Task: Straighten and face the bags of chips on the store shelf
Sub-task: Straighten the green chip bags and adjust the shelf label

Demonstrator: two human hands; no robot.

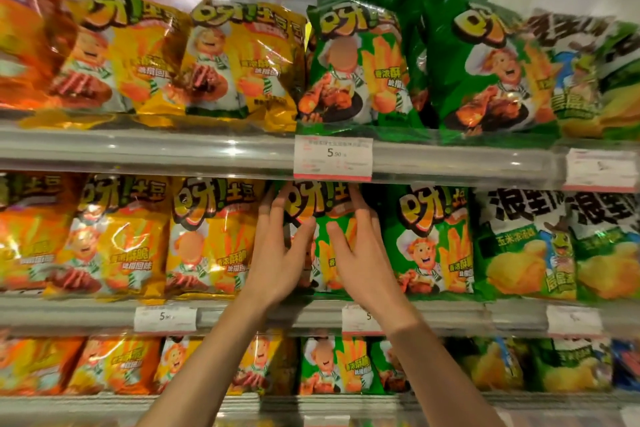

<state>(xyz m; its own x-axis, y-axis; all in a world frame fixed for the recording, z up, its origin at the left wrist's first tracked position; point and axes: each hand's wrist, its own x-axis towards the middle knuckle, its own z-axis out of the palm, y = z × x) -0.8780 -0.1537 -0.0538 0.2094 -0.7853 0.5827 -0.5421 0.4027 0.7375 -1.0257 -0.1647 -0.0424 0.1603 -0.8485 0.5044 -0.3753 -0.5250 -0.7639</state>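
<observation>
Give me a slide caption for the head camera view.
Both hands, left hand and right hand, grip a green chip bag on the middle shelf.

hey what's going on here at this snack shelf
A person is tidying chip bags in a store. Both hands, the left hand and right hand, grip the sides of a green chip bag on the middle shelf, between a yellow bag and another green bag.
</observation>
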